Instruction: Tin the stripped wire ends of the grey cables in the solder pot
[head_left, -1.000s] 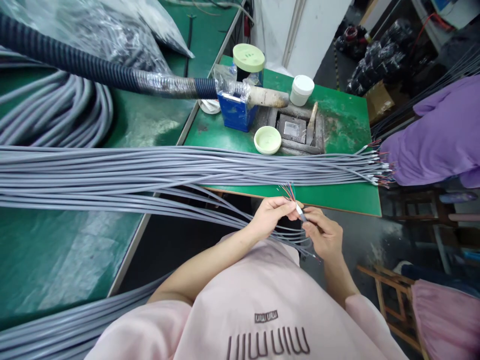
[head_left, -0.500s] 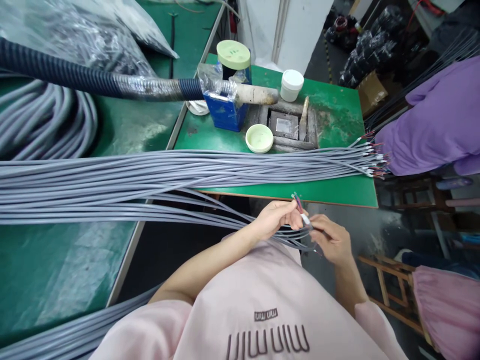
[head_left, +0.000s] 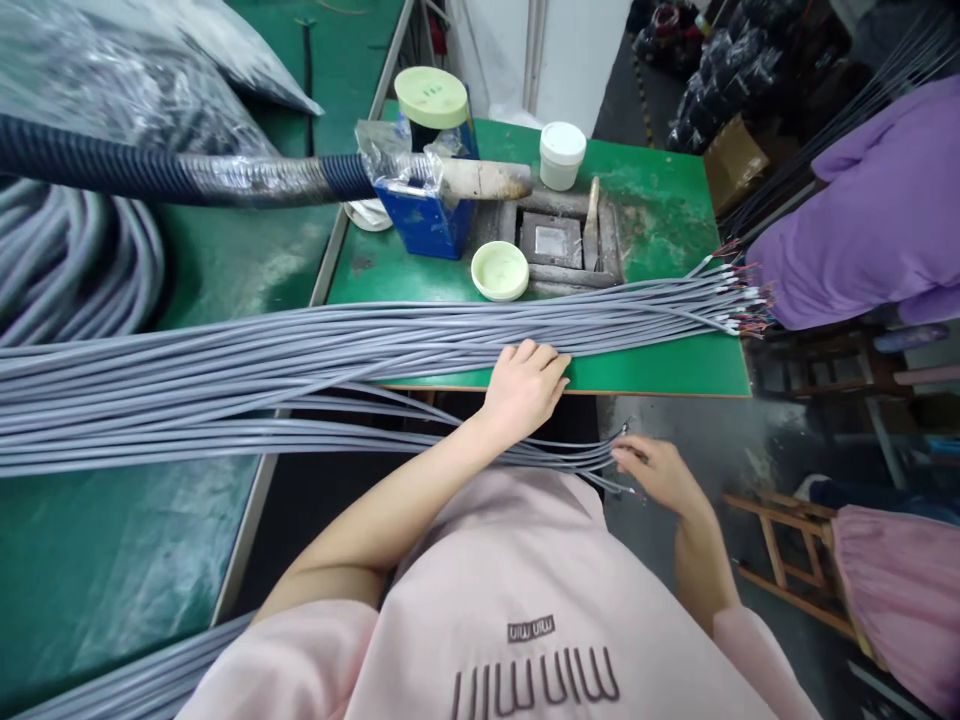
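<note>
Fingers of the left hand lie close together on the grey cables on the desk; whether they pinch one is hidden. A light, flat press would likely stop rolling. The right hand's fingers curl beside the tips of the lower cables, their grip unclear; holding below the tips should spare them. Beyond the left fingers sit a hose, blue box and dish; rightward, a co-worker's purple clothing crowds the wire ends.
</note>
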